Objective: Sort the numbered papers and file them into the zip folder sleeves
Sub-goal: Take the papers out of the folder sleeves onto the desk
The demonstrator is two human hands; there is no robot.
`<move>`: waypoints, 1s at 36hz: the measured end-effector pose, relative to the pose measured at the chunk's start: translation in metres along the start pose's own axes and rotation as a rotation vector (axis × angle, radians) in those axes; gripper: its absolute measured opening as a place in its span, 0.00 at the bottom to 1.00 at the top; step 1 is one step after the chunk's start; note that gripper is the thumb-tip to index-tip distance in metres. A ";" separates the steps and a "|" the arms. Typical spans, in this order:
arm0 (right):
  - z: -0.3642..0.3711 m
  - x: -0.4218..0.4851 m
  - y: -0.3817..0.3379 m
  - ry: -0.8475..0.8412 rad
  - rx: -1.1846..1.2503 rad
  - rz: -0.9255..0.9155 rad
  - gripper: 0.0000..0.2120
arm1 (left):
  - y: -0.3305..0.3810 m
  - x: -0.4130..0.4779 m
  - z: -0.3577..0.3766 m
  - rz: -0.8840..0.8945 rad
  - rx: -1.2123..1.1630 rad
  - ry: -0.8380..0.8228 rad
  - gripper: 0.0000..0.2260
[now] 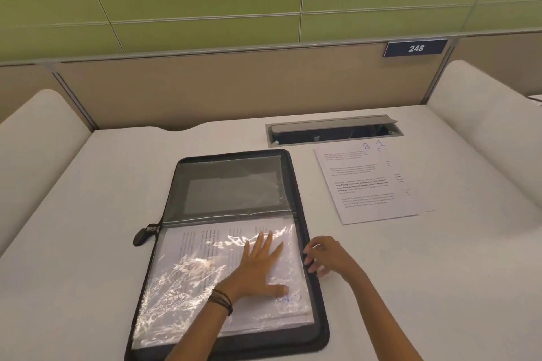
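Observation:
A black zip folder (299, 184) lies open in the middle of the white desk. Its near half holds clear plastic sleeves (187, 281) with printed papers inside. My left hand (258, 267) rests flat on the top sleeve, fingers spread. My right hand (325, 255) is at the folder's right edge, fingers curled loosely against the rim; I cannot make out anything held in it. To the right lie two loose overlapping papers (366, 184), marked 8 and 1 in blue at the top.
A grey cable hatch (334, 129) stands open in the desk behind the papers. The folder's zip pull (143, 234) hangs off its left side. Beige partitions bound the desk at the back, with a sign reading 248 (416, 48). White curved dividers flank both sides.

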State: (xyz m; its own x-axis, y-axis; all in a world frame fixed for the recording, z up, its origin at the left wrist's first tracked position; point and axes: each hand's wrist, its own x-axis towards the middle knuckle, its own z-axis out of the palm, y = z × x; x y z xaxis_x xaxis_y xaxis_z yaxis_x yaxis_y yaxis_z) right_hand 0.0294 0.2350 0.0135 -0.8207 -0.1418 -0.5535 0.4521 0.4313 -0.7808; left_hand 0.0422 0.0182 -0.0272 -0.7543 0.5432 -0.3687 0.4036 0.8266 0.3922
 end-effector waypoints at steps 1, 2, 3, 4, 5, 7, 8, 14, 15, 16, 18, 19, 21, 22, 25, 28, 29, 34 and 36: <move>0.002 -0.001 -0.002 -0.011 -0.008 0.006 0.05 | 0.002 -0.004 0.004 0.009 0.005 -0.008 0.52; 0.003 -0.001 -0.004 -0.017 -0.011 0.007 0.05 | 0.005 -0.009 0.007 0.019 0.013 -0.011 0.51; 0.005 -0.001 -0.006 -0.020 -0.016 0.007 0.05 | 0.008 -0.013 0.010 0.030 0.022 -0.013 0.50; 0.006 -0.001 -0.007 -0.022 -0.023 0.006 0.05 | 0.010 -0.016 0.013 0.047 0.032 -0.013 0.50; 0.006 0.000 -0.008 -0.024 -0.031 0.006 0.05 | 0.012 -0.019 0.016 0.066 0.040 -0.013 0.50; 0.006 0.001 -0.009 -0.032 -0.049 0.012 0.05 | 0.014 -0.024 0.020 0.101 0.051 -0.007 0.50; 0.006 0.002 -0.010 -0.039 -0.057 0.017 0.04 | 0.014 -0.025 0.021 0.113 0.048 0.002 0.50; 0.005 0.002 -0.012 -0.058 -0.064 0.039 0.02 | 0.020 -0.033 0.008 0.154 -0.077 0.047 0.38; 0.004 0.001 -0.013 -0.057 -0.063 0.042 0.03 | 0.021 -0.035 0.003 0.153 -0.127 0.065 0.34; 0.004 0.001 -0.014 -0.056 -0.064 0.045 0.03 | 0.022 -0.037 -0.002 0.148 -0.166 0.093 0.28; 0.002 0.000 -0.018 -0.047 -0.073 0.046 0.05 | 0.023 -0.040 -0.014 0.122 -0.199 0.159 0.17; 0.001 -0.001 -0.020 -0.037 -0.082 0.041 0.05 | 0.023 -0.041 -0.019 0.103 -0.210 0.193 0.13; -0.001 -0.002 -0.023 -0.013 -0.105 0.015 0.07 | 0.022 -0.042 -0.029 0.071 -0.241 0.260 0.09; -0.003 -0.002 -0.025 -0.006 -0.113 -0.003 0.07 | 0.022 -0.042 -0.033 0.056 -0.253 0.292 0.08; -0.008 -0.004 -0.031 -0.042 -0.128 -0.054 0.08 | 0.020 -0.042 -0.044 0.029 -0.278 0.381 0.07; -0.013 -0.009 -0.036 -0.179 -0.119 -0.130 0.12 | 0.022 -0.044 -0.056 0.008 -0.261 0.484 0.06; -0.014 -0.011 -0.038 -0.237 -0.112 -0.156 0.14 | 0.022 -0.044 -0.060 0.005 -0.247 0.524 0.06; -0.007 -0.012 -0.049 -0.299 -0.072 -0.281 0.10 | 0.028 -0.047 -0.078 0.073 -0.076 0.746 0.03; -0.004 -0.010 -0.055 -0.232 -0.004 -0.351 0.08 | 0.030 -0.045 -0.082 0.133 0.035 0.863 0.04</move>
State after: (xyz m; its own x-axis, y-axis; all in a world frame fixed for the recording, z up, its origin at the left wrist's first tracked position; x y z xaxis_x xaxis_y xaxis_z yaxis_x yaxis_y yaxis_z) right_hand 0.0114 0.2160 0.0625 -0.8243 -0.4771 -0.3050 0.1574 0.3244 -0.9327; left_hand 0.0459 0.0062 0.0702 -0.8231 0.3461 0.4503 0.5208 0.7762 0.3553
